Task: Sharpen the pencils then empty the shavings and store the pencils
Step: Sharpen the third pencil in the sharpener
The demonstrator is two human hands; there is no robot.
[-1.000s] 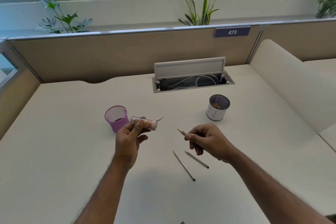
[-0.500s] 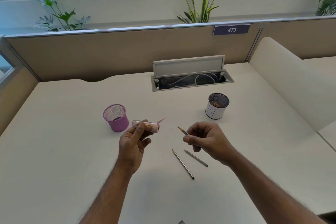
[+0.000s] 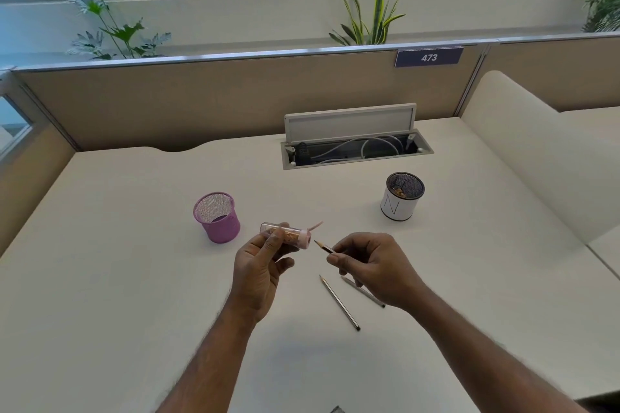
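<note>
Farthest left on the white desk [image 3: 100, 278] I see a pink mesh pencil cup [image 3: 217, 217], upright, nothing sticking out above its rim. Just right of it and nearer to me, my left hand [image 3: 260, 273] is lifted off the surface with thumb and fingers curled around a clear tube sharpener [image 3: 285, 234], held roughly level; orange shavings show inside the barrel, and its pale pink cap end (a thin pink tab sticks up from it) faces right. Next comes the tip of a pencil [image 3: 323, 246], pointing up-left at that cap end, very near it but not inside. My right hand [image 3: 372, 266] pinches this pencil between thumb and forefinger, the other fingers folded under, so most of the shaft is hidden behind the hand. Below the right hand two more pencils lie flat on the desk: a longer one [image 3: 339, 302] in plain view, and a second one [image 3: 364, 292] partly covered by my knuckles. Farther right and farther back stands a white cup with a dark mesh rim [image 3: 402, 196], marked with an N, with a few orange shavings inside.
</note>
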